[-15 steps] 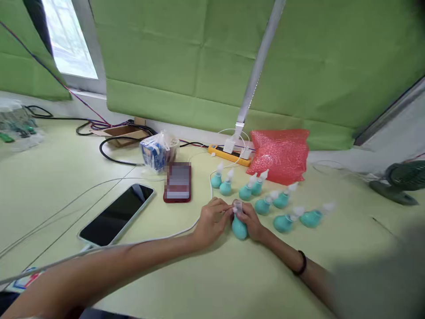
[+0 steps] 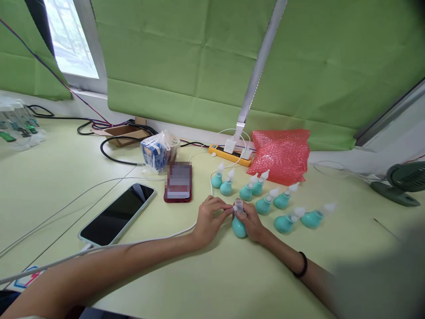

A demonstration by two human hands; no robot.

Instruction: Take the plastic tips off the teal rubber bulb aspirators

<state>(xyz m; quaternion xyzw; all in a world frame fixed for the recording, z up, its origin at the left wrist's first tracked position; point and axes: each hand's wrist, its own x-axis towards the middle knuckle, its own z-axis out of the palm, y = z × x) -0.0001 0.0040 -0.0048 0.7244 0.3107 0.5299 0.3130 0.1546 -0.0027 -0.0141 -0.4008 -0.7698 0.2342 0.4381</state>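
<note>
A teal bulb syringe (image 2: 239, 227) with a clear neck stands slightly tilted over the table. My right hand (image 2: 251, 219) is wrapped round its neck from the right side. On the other side, my left hand (image 2: 212, 218) pinches a small white piece (image 2: 235, 208) against the clear neck; its exact shape is mostly hidden by my fingertips. Several more teal bulb syringes, each with a whitish pointed tip, lie or stand behind and to the right, such as the nearest one (image 2: 283, 223) beyond my right wrist.
A red bubble-wrap bag (image 2: 280, 155) and a yellow power strip (image 2: 229, 155) lie by the wall. Left of my hands are a red-cased phone (image 2: 178, 181), a black-screened phone (image 2: 117, 215) and a bagged blue box (image 2: 154, 155). A white cable (image 2: 179, 233) crosses behind my left forearm.
My left fingers have drawn back slightly from the neck, so the small white piece shows more. My right hand keeps its hold on the bulb syringe.
</note>
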